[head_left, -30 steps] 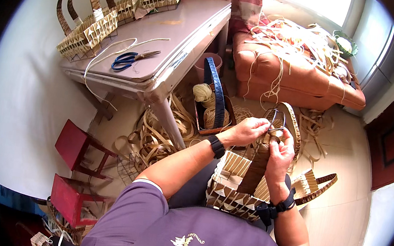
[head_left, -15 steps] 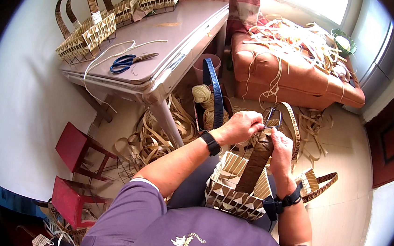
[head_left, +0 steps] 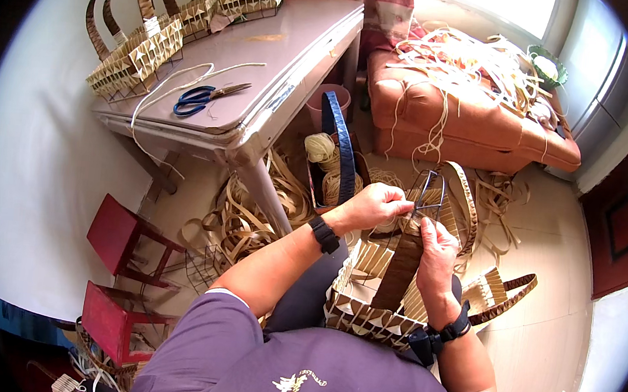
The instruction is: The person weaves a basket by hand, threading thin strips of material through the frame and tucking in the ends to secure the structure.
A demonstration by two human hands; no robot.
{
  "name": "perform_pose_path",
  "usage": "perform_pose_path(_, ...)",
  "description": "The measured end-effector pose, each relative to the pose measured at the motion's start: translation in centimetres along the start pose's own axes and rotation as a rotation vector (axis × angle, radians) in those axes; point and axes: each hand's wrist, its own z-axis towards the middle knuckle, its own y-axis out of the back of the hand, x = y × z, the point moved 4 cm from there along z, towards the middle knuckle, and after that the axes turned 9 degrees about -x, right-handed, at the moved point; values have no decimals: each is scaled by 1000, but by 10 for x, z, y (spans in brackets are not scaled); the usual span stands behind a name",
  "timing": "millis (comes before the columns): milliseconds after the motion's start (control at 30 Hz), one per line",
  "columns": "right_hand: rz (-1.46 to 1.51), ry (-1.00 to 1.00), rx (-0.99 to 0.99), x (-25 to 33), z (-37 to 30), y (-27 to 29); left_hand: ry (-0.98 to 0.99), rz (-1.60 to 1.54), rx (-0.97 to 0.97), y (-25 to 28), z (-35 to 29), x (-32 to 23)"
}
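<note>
A cream-and-brown woven basket (head_left: 347,312) rests on my lap. Its tall handle is wrapped in brown strip (head_left: 397,274) on the lower part, while the bare wire frame (head_left: 431,187) shows at the top. My left hand (head_left: 373,207) is closed in a pinch beside the bare wire, from the left; what lies between its fingertips is hidden. My right hand (head_left: 438,255) grips the handle's right side, thumb and fingers near the upper end of the wrapping. A pale bit of strip shows between the two hands.
Finished baskets (head_left: 136,57) and blue-handled scissors (head_left: 199,98) are on the table (head_left: 297,53) at left. Loose strips (head_left: 252,217) heap beneath it. Strips also cover an orange sofa seat (head_left: 447,122). Red stools (head_left: 120,235) stand left; another handled basket (head_left: 489,290) lies right.
My left hand has shifted slightly left and down, my right hand slightly left and lower on the handle. A gap has opened between the hands, and more bare wire shows.
</note>
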Motion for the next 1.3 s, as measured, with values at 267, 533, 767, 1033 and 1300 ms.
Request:
perform_pose_path(267, 19, 0, 27, -8, 1, 7, 337, -435, 125, -3, -10, -3)
perform_pose_path(533, -53, 122, -80, -8, 6, 4, -270, 391, -121, -12, -5, -95)
perform_pose_path(767, -115, 172, -4, 11, -4, -9, -428, 522, -164, -27, 16, -110)
perform_pose_path(1033, 35, 174, -24, 5, 2, -8, -465, 574, -151, -32, 5, -117)
perform_pose_path(1300, -77, 233, -66, 16, 3, -10, -108, 735, -355, -11, -58, -77)
